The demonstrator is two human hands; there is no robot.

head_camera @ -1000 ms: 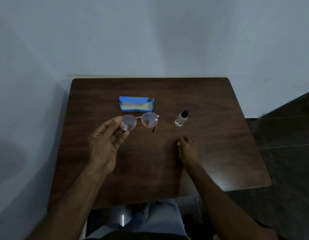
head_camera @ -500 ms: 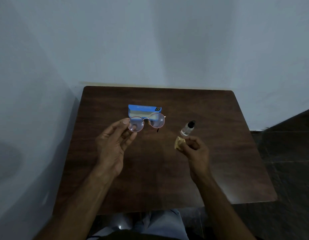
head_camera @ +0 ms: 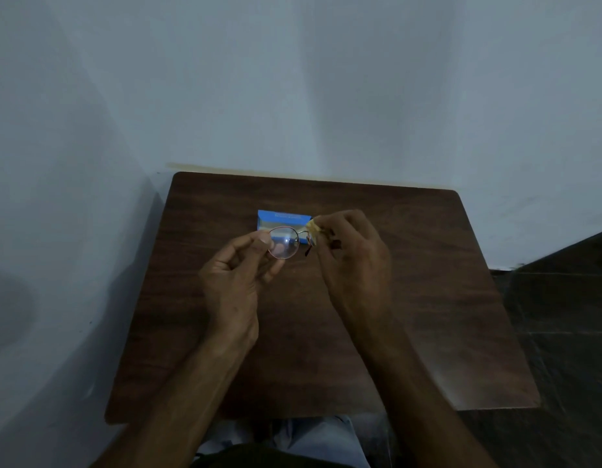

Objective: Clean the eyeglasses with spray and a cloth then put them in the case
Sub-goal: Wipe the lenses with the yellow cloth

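Observation:
My left hand (head_camera: 233,282) pinches the round, thin-rimmed eyeglasses (head_camera: 283,242) by the left lens rim, above the table. My right hand (head_camera: 351,255) holds a small yellow cloth (head_camera: 313,227) pressed onto the right lens, which is hidden under the cloth and fingers. The blue glasses case (head_camera: 283,217) lies open on the table just behind the glasses. The spray bottle is hidden behind my right hand.
The dark wooden table (head_camera: 427,298) stands in a corner, with pale walls (head_camera: 292,79) behind and to the left. A dark tiled floor (head_camera: 569,315) lies to the right. My lap shows below the table's front edge.
My right hand picked the yellow cloth off the table and brought it left onto the right lens. The left hand kept hold of the glasses; the view shifted down.

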